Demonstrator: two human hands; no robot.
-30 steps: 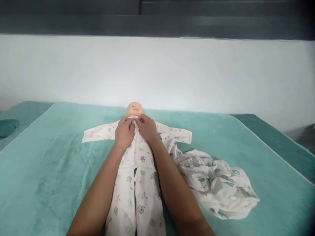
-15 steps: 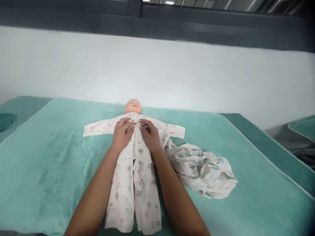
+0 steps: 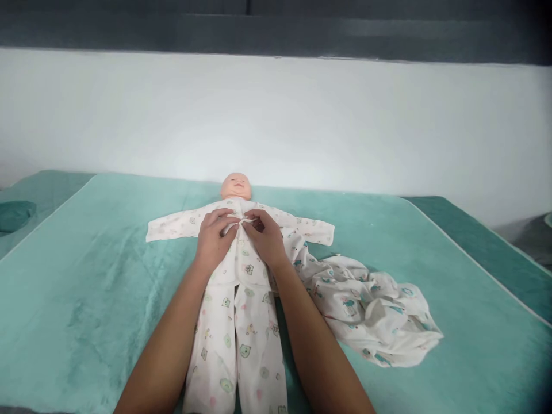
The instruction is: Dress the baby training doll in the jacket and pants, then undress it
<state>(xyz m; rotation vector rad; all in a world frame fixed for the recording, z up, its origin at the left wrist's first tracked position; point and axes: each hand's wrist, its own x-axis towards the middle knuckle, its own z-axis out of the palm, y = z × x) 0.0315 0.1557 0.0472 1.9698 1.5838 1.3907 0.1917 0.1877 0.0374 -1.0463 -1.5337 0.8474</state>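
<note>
A baby doll [image 3: 236,185] lies on its back, head toward the wall. It is dressed in a white printed long-sleeved top [image 3: 172,226], sleeves spread wide, and matching trousers [image 3: 261,345]. At the middle of the chest, my left hand [image 3: 214,240] pinches one front edge of the top between thumb and fingers. Close beside it, my right hand [image 3: 266,240] pinches the other edge, fingertips almost meeting the left ones. My fingers partly hide the fastening there. Below the hands the front edges lie together.
A crumpled white printed cloth [image 3: 375,310] lies to the right, against the doll's side. Beneath everything spreads a green plush bed cover [image 3: 99,287]. A white wall [image 3: 276,121] rises behind, and a darker green fold [image 3: 17,215] sits at far left.
The view has tilted down and shifted slightly. Both hands stay at the chest of the top, their fingers moving only a little.
</note>
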